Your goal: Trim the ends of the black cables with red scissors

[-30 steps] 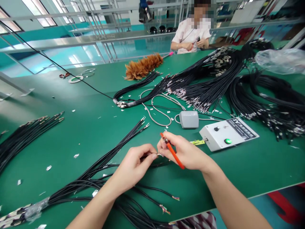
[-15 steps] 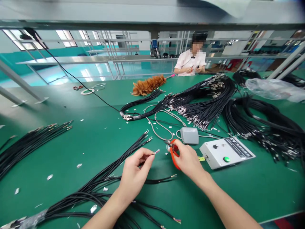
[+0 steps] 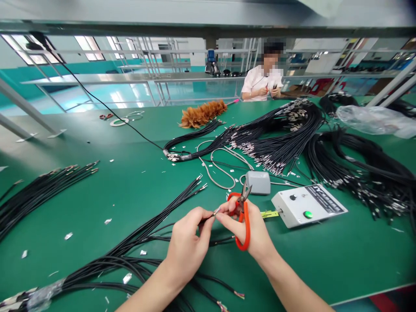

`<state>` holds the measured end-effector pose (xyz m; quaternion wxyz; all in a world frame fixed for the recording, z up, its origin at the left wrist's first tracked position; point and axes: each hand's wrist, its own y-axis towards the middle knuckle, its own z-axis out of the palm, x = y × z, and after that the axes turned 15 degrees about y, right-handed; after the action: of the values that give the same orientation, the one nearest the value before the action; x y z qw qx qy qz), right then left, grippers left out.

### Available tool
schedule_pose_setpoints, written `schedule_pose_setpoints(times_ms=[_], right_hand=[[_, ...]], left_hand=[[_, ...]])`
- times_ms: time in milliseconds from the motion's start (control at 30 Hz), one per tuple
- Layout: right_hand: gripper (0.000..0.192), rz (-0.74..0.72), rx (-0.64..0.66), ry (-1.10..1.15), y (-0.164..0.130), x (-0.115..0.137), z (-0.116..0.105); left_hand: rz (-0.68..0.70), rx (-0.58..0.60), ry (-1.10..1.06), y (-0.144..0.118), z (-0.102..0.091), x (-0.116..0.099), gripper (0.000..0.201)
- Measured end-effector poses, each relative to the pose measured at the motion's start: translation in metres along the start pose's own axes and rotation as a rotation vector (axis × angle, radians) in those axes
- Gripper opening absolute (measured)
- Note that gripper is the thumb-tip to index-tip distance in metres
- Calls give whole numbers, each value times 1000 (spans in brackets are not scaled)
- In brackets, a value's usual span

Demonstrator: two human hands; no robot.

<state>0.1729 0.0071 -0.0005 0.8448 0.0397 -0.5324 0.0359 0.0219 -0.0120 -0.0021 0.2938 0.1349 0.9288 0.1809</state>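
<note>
My left hand pinches the stripped end of a black cable between thumb and fingers, low in the middle of the view. My right hand holds red-handled scissors, blades pointing up, and its fingertips touch the same cable tip. The cable runs back to a bundle of black cables lying across the green table toward the lower left.
A white control box with a green button and a grey pedal lie right of my hands. Large black cable bundles fill the right, more cables lie left. A feather duster and a seated person are at the far side.
My hands parted half a second ago and have come together again at the cable tip. The scissors have turned blades-up in my right hand. The camera has tilted upward.
</note>
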Motion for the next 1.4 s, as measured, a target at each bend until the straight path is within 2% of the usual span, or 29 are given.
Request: schedule_pose_setpoints(times_ms=[167,267,433,833,900,967,1033,1133,1233,1300,1400], right_hand=[[35,-30,-67,29,0,-11,2],[35,-58,-107,61,-1,-17,5],[33,-112,-152,67,-1,-26,9],[18,-302,-109,-243,-6,-40,10],[16,-370,-93,-355,-9,-41,11],[15,-466,-13,-454,-12,-39,13],[18,-527,63,-444,-14,-35,13],[15,-446,5,-335,-11,-28,7],[12,-351,-64,-343,-6,-25,-2],[14,-357,-67,-375,-5,-25,-5],[18,-410,-60,-402,-6,-28,-3]], left_hand=[[187,-104,244,-1,5,2,11],[243,-162,324,-1,9,3,13],[239,-191,323,-1,16,7,15],[211,-182,294,-5,20,16,17],[190,-167,266,-6,22,17,18],[161,-148,221,-5,21,18,17],[126,-126,174,-3,19,17,15],[-33,-65,-43,1,15,15,10],[-231,9,-330,4,12,14,9],[-284,30,-411,5,11,14,8],[-288,38,-418,4,11,14,9]])
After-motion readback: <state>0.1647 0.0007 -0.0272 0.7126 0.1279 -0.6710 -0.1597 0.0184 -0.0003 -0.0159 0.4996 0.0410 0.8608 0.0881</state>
